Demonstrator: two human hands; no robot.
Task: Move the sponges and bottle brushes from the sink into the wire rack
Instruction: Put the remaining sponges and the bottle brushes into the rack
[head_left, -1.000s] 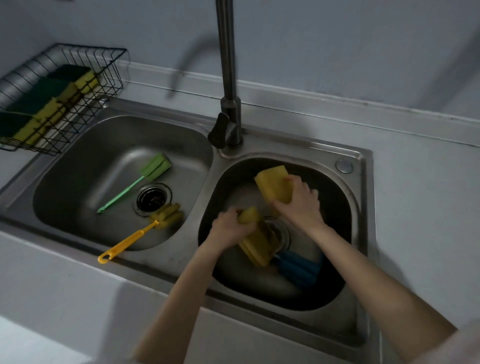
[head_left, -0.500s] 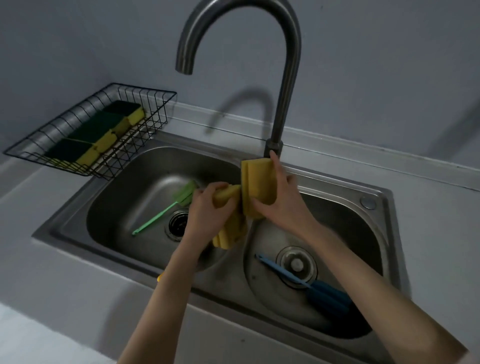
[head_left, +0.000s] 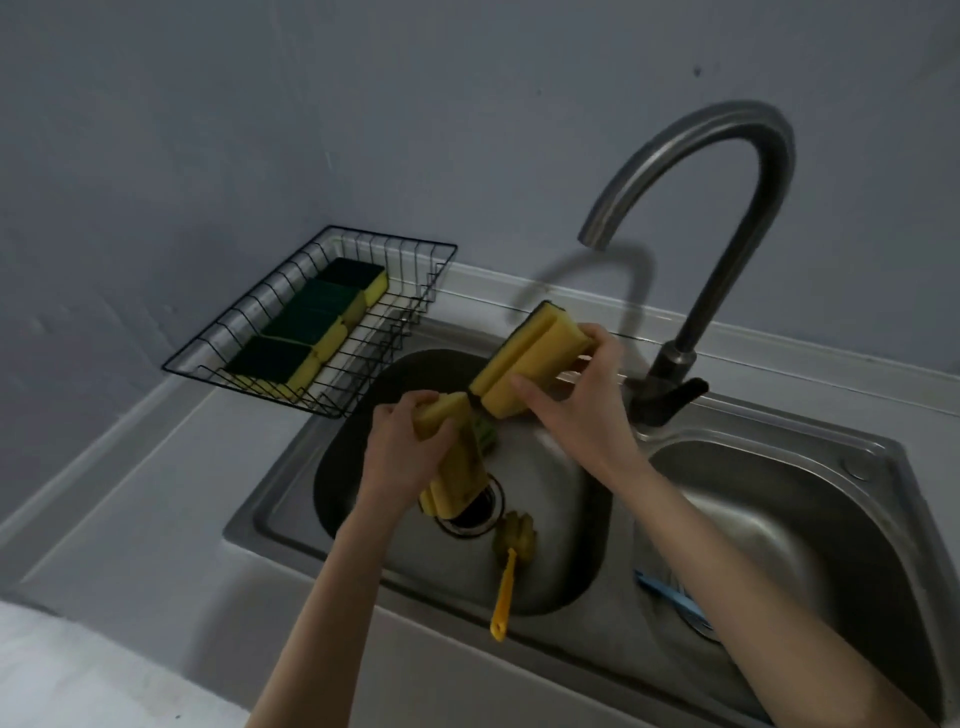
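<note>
Head view, single frame.

A: Log it left to right. Upper left of the frame: wire rack (head_left: 332, 332) on the tabletop (head_left: 156, 467), four sponges (head_left: 306, 319) lying in a row along its left side, right part bare wire.

B: Centre?

A: Left hand (head_left: 402, 447) clamped on a stack of yellow sponges (head_left: 454, 467), stack hanging end-down over the left basin (head_left: 545, 493). Right hand (head_left: 571, 395) closed around a second stack (head_left: 530, 358), tilted, its far end pointing toward the rack. The two stacks nearly touch at their near corners.

B: Left in the sink?

A: Yellow bottle brush (head_left: 511, 561) beside the drain in the left basin. A bit of green (head_left: 485, 431) behind the left-hand stack, likely another brush; mostly hidden. Blue brush (head_left: 670, 597) in the right basin, lower right of the frame.

B: Judgement on the step?

A: Carry to the rack. Keep both squeezes firm, since stacked sponges can slide apart. Clear the rack's near rim, then lay each stack flat in the bare part, one hand at a time. Brushes follow.
</note>
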